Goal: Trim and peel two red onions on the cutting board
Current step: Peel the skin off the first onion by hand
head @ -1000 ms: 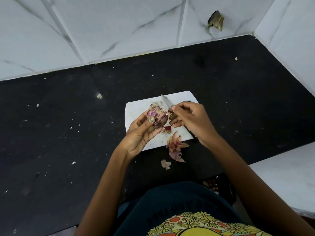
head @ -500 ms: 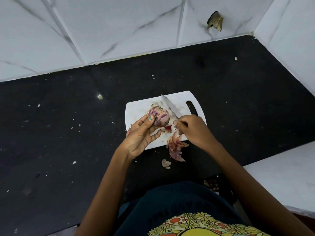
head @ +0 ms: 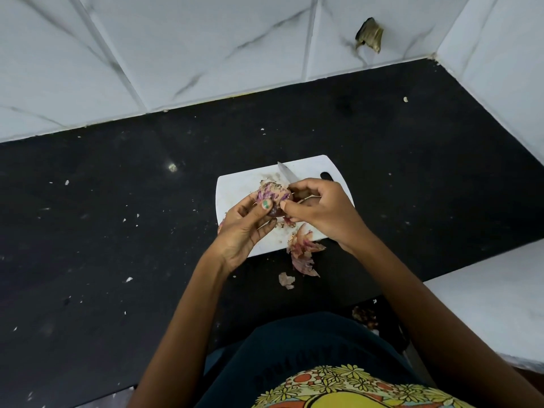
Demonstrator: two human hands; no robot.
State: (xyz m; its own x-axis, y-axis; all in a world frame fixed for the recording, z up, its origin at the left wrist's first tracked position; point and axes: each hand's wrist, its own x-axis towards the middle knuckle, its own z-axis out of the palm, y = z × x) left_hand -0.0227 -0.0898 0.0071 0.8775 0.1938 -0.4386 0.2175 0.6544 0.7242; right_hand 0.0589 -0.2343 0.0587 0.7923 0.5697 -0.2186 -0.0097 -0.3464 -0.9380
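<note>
My left hand (head: pixel 245 228) holds a red onion (head: pixel 272 197) above the white cutting board (head: pixel 235 189), thumb pressed on its side. The onion's top is rough and partly skinned. My right hand (head: pixel 321 213) grips a knife (head: pixel 286 172) whose blade points up and away past the onion, and its thumb and fingertips touch the onion's right side. A second onion is not visible.
Onion skins (head: pixel 303 250) lie at the board's near edge, with a smaller scrap (head: pixel 286 280) on the black counter (head: pixel 117 231). White tiled walls stand behind and to the right. A white ledge (head: pixel 494 293) is at the near right.
My right hand had dropped toward the peels at the board's near edge; it has now come back up against the onion with the knife. My left hand kept hold of the onion.
</note>
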